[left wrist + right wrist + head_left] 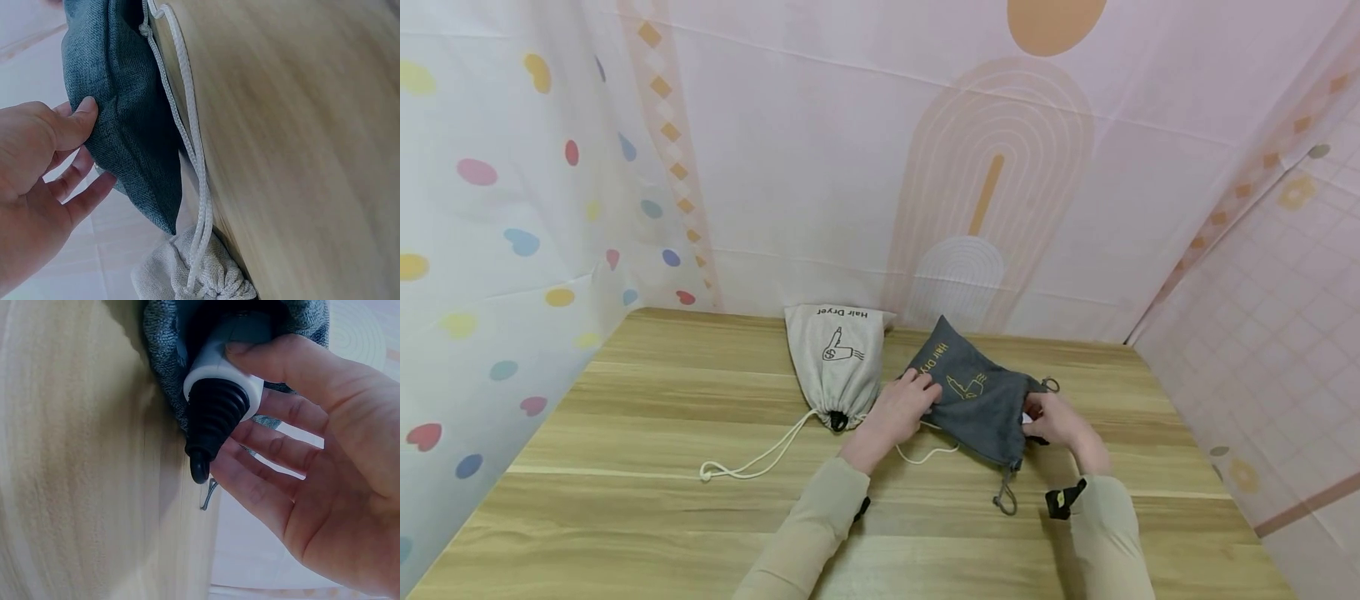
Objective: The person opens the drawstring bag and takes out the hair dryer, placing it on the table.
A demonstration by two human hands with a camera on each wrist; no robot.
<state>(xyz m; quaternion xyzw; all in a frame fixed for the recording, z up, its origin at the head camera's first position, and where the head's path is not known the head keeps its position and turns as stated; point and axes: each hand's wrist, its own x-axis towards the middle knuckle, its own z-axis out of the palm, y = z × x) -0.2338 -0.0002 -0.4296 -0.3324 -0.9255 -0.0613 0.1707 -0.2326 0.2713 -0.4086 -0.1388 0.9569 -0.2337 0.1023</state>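
Note:
A dark grey drawstring bag [973, 400] printed "Hair Dryer" in yellow lies on the table, its mouth to the right. My left hand [904, 408] pinches the bag's left side, with the thumb [84, 119] on the cloth in the left wrist view. At the mouth, my right hand [1056, 421] holds the white handle of a hair dryer [228, 375], thumb on one side and fingers on the other. The handle ends in a black ribbed cord sleeve [215, 412] with a loop. The rest of the dryer is hidden inside the bag.
Left of the dark bag lies a light grey drawstring bag [838, 358], gathered at its mouth, its white cord [760, 467] trailing left. The wooden table [647, 433] meets patterned curtains [805, 167] behind and at the sides. Grey cord loops [1005, 498] hang off the dark bag.

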